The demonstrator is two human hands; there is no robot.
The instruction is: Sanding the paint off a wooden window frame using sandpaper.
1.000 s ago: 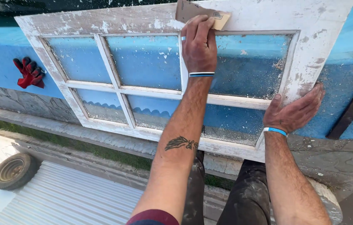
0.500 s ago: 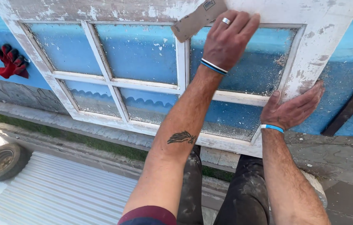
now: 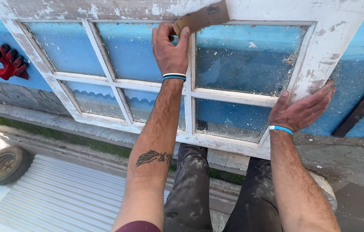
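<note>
The left hand, upper centre of the frame, pinches a folded piece of brown sandpaper between thumb and fingers. The sandpaper lies against the top rail of a white window frame, just above the vertical bar between the panes. The frame fills the upper half of the picture; its paint is worn and flaking, and its glass panes are dusty. It leans tilted against a blue wall.

The right hand, at centre right, is open, fingers spread, palm pressed flat against the frame's right stile near the lower corner. It grasps nothing.

A pair of red gloves rests on the wall at upper left. A tyre lies at lower left, beside a corrugated metal sheet. A dark bar leans at the right edge.
</note>
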